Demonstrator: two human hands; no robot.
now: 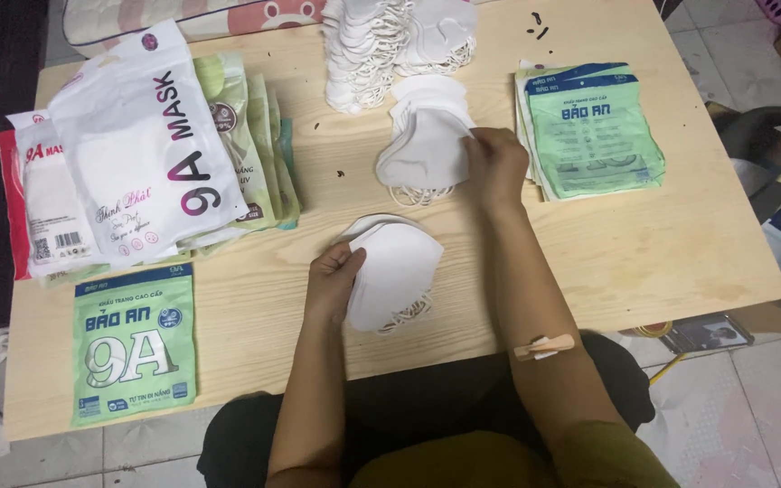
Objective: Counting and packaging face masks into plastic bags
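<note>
Starting at the left edge of the pale wood-grain desk (644, 253), I see a slumped heap of glossy white plastic pouches (128, 154), with thin green packets (259, 136) fanned out from under it. Below them a single flat green packet (135, 343) lies alone near the front edge. Moving in, my left hand (334, 282) grips a small stack of folded white masks (395, 271): its fingers are curled around the stack's left edge, thumb on top, pinching the soft, matte, shell-shaped fabric, and thin elastic loops spill out beneath. Just beyond, near the desk's middle, my right hand (494, 164) rests on a second pile of white masks (424, 154), the fingers pressed together and nipping the right edge of the top mask; this pile also trails curly ear loops. Behind it, at the far edge, stands a tall, crinkled tower of loose masks (381, 45). A wooden clothespin (544, 346) is clipped at my right forearm. At the right lies a neat stack of green flat packets (594, 131), smooth and rectangular.
</note>
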